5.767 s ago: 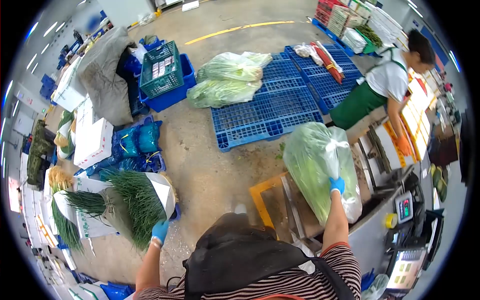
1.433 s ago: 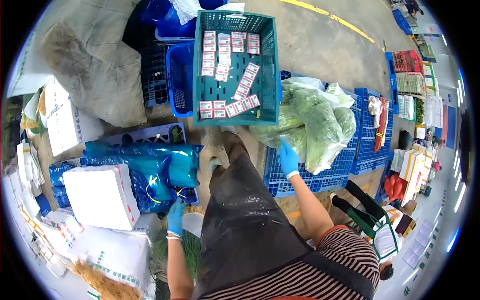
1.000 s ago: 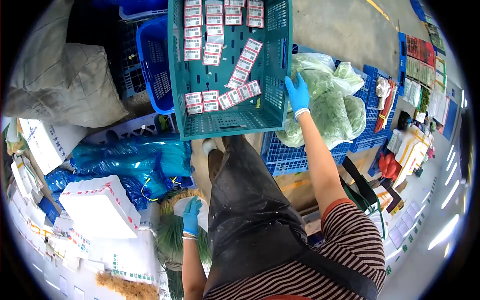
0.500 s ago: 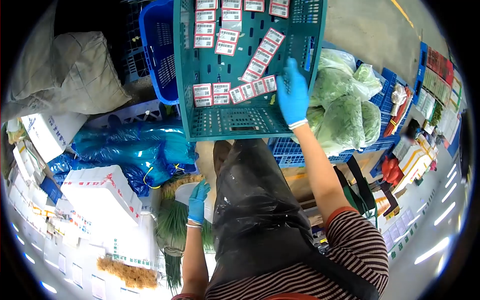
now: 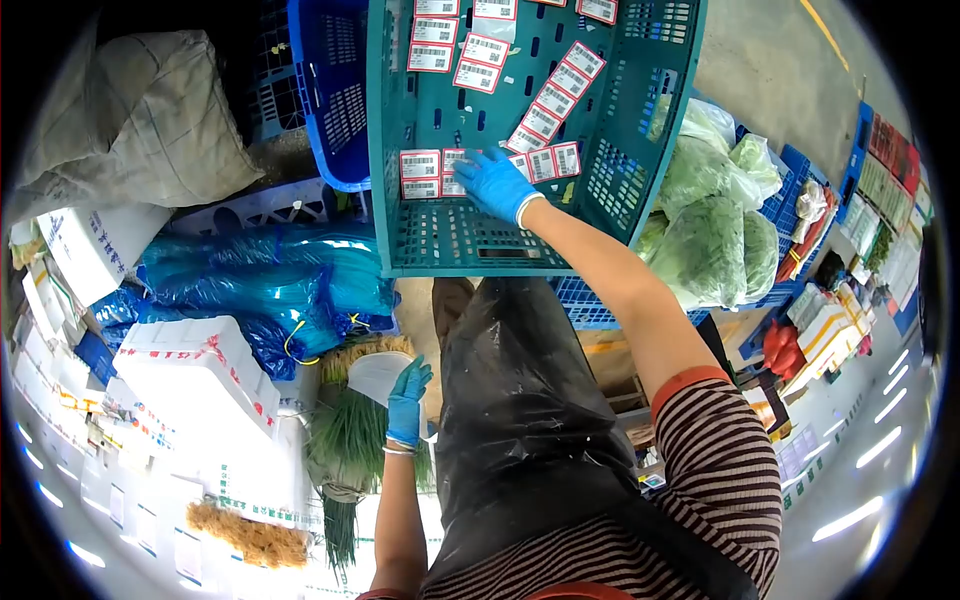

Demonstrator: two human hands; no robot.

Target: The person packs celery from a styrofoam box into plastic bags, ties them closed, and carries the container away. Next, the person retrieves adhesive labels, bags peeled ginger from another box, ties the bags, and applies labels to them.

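My right hand (image 5: 497, 187), in a blue glove, is inside a green plastic crate (image 5: 540, 262). Its spread fingers rest over barcode labels near the crate's front wall, and cover part of them. Just left of the fingers lies a pair of red-edged labels (image 5: 420, 174). A slanted strip of labels (image 5: 556, 97) is beyond the hand, with more stickers on the crate floor. My left hand (image 5: 407, 402), also gloved in blue, hangs low beside my black apron (image 5: 525, 380). Its fingers are loosely stretched, holding nothing, near a bunch of long green stalks (image 5: 350, 435).
Bagged green vegetables (image 5: 710, 225) sit on blue crates at the right. A dark blue basket (image 5: 335, 95) touches the green crate's left side. Blue-wrapped bundles (image 5: 265, 275) and a white foam box (image 5: 195, 365) stand at the left.
My right hand has swept left across the crate, from its right side onto the labels at the front left. The view has shifted slightly, and my left hand stays low.
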